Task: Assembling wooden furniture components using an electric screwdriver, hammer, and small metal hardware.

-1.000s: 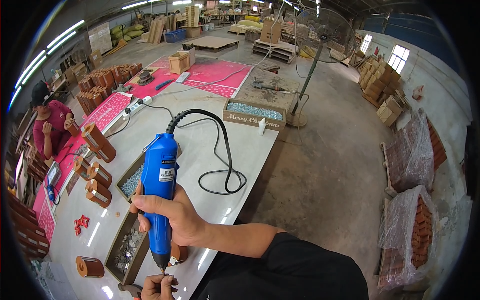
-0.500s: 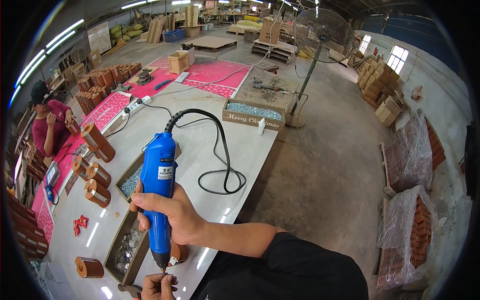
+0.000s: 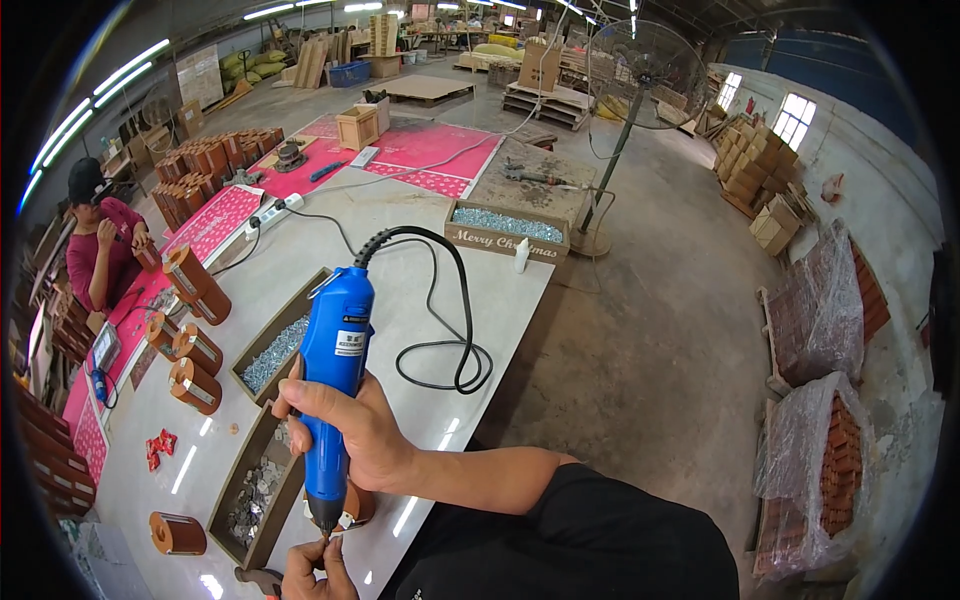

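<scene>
A blue corded electric screwdriver (image 3: pixel 345 330) is gripped by my right hand (image 3: pixel 355 425), bit end down and top leaning slightly right. Below it, my left hand (image 3: pixel 318 572) has thumb and fingertips pinched together right at the bit; whatever is between them is too small to make out. Just behind the tool's lower end stands a brown wooden cylindrical piece (image 3: pixel 357 505) with a metal part on it, mostly hidden. Left of my hands lies a tray of small metal plates (image 3: pixel 232 545). Beyond it sits another tray of silvery screws (image 3: pixel 243 372).
Several brown cylinders (image 3: pixel 195 385) stand on the white table to the left. A hammer head (image 3: pixel 262 580) shows near my left hand. At the far table edge are a box of screws (image 3: pixel 508 243) and a white bottle (image 3: pixel 522 254). A co-worker (image 3: pixel 105 240) sits far left.
The screwdriver's top has swung to the right, bringing the tool nearer upright-right, and its cable has moved along. My left hand has risen slightly, still pinching at the bit.
</scene>
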Demonstrator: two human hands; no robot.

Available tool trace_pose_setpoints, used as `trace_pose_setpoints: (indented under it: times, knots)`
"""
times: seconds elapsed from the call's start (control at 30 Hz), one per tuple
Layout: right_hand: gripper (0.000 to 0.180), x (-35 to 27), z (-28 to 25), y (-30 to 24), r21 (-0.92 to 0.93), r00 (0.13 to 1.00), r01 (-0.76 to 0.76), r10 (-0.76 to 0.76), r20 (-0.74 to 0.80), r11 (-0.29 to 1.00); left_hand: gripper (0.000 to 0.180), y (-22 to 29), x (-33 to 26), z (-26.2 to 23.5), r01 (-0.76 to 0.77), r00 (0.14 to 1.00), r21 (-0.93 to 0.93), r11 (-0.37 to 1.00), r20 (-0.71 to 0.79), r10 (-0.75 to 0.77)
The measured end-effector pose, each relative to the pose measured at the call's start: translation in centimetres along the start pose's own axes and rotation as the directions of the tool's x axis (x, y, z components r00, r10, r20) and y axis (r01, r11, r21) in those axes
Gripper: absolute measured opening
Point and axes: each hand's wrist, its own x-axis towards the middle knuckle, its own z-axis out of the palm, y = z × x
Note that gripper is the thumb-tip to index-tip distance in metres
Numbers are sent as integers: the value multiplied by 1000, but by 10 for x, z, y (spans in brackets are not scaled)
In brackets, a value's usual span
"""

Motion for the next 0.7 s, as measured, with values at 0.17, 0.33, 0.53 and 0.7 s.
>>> trace_pose_setpoints:
  times: [0.17,0.33,0.53,0.7]
  knots:
    - [23,-5,-14,18,107,998,-16,21,-51,994,21,-18,-5,-8,3,1000,-96,995,7,-2]
    - [19,4,-33,-18,2,988,131,-131,88,991,25,-34,29,-7,149,988,-291,945,7,-153]
    - [19,13,-35,-20,-65,964,181,-164,209,981,24,-57,30,2,390,916,-477,787,111,-386]
    - [20,5,-22,-5,-135,956,214,-179,231,968,24,-65,30,14,397,917,-494,773,173,-360]
